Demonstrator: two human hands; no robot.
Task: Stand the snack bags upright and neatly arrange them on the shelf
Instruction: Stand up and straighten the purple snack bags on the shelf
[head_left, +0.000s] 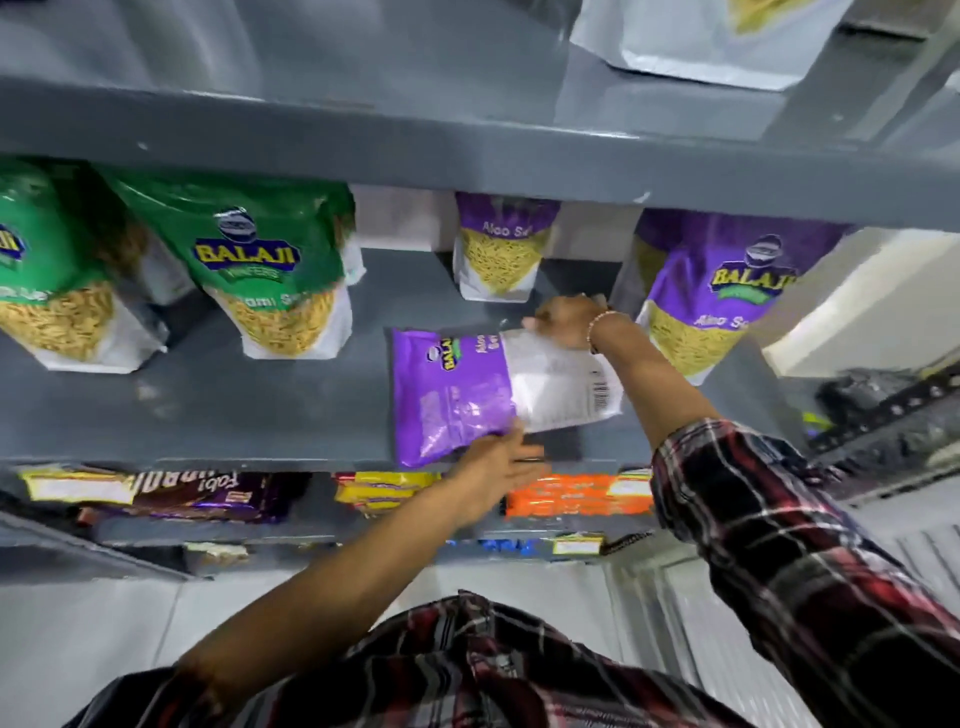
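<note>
Grey metal shelf (208, 410) carries our purple snack bag (457, 395) lying flat near its front edge; our right hand (563, 322) pinches its white end, our left hand (498, 467) open-fingered touches its lower edge.

A shop: grey metal shelves (208, 415) stocked with rows of branded snack bags (270, 270) and biscuit packs (571, 493).

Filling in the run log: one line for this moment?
stage: righting bag | purple Aloo Sev bag: flat on shelf | right hand: at its white end | left hand: at front edge
</note>
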